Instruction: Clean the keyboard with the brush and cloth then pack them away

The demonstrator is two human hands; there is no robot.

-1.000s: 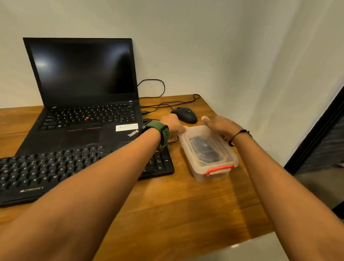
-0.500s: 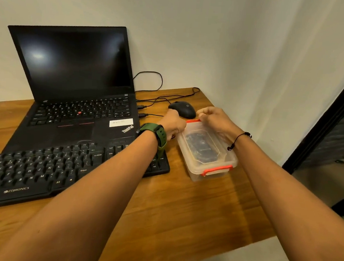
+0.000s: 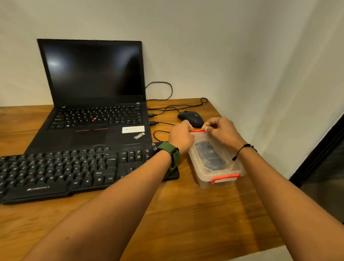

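A clear plastic box with a lid and two red clips sits on the wooden desk, right of the black keyboard. Dark items show through its lid; I cannot tell brush from cloth. My left hand and my right hand are both at the box's far end, fingers curled and pinching the far red clip. The near red clip lies flat against the box's front wall.
An open black laptop stands behind the keyboard. A black mouse lies just beyond the box, with cables trailing to the wall. The desk's right edge runs close to the box.
Both hands went from resting over the far end of the lid to gripping the far red clip. The view has shifted slightly.
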